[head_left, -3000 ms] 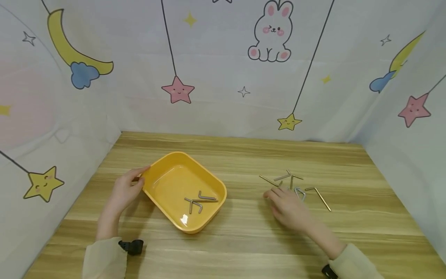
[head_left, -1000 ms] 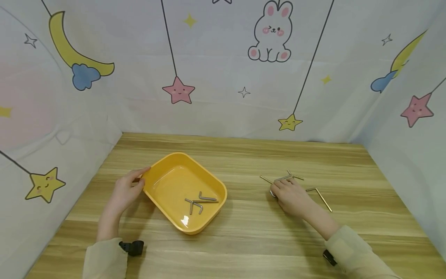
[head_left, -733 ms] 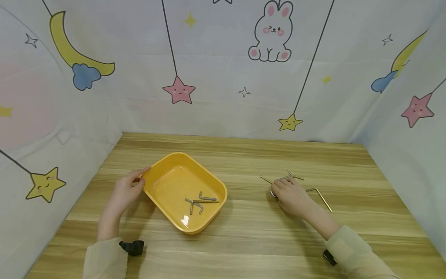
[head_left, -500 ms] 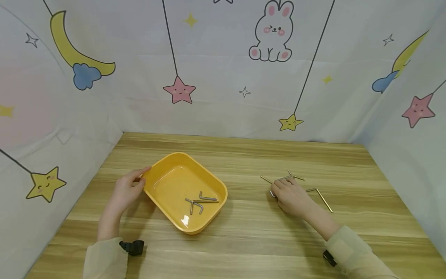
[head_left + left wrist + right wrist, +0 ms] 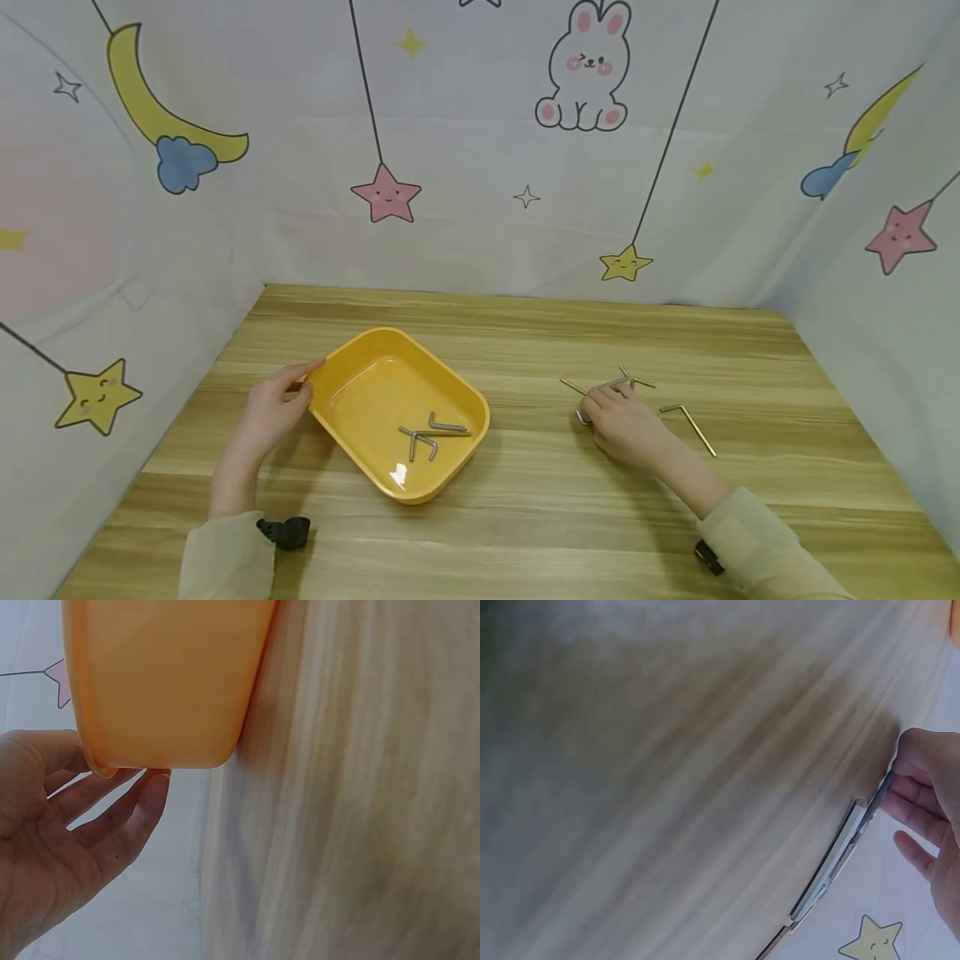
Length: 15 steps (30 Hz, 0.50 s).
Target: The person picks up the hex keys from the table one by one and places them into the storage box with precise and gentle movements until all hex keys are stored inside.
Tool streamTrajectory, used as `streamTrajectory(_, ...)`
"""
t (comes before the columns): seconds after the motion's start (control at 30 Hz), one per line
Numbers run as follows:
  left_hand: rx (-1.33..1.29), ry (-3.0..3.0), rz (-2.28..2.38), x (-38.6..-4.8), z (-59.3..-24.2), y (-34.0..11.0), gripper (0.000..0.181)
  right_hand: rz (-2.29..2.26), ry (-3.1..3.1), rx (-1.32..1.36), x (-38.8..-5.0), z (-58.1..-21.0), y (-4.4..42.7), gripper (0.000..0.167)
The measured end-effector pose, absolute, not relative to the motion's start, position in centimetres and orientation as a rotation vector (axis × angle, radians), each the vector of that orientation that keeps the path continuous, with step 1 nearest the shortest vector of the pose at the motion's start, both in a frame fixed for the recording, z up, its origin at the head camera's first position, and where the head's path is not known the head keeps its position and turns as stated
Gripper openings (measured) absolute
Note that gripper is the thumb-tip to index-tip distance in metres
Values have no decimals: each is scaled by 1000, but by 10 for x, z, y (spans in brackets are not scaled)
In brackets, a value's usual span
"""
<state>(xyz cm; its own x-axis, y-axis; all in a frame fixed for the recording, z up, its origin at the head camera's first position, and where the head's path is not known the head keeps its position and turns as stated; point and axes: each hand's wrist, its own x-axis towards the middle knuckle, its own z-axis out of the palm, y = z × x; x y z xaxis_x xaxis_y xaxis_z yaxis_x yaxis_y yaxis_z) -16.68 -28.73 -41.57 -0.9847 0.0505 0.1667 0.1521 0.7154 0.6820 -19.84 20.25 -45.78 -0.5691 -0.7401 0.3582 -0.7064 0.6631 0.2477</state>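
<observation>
Yellow all over, and the tray is set at left on the bench, its left rim pinched by the left hand; a light hold should do, just enough to prevent a skid. Inside, toward the right, bent rods are seen crossed.

Over to the right now: a silver rod is seen jutting out left of the right hand, seemingly pinched low against the bench, though the fingertips are hidden from above. Care is called for! Loose rods are bunched along the hand's far side and could be snagged. Best if the pinch is firmed first, the piece eased nearward, clear of its neighbours, then raised level. The brass rod farther right can be ignored meanwhile.
</observation>
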Motion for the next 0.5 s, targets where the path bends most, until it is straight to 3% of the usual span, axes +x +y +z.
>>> streamTrajectory(0.2,-166,-2783,-1125,-167,-415,-287,40,-50,-2462,1193,-199,-459,203,10)
streamTrajectory(0.5,-165,-2792,-1132,-167,-415,-287,40,14,-2408,1251,-201,-460,201,19)
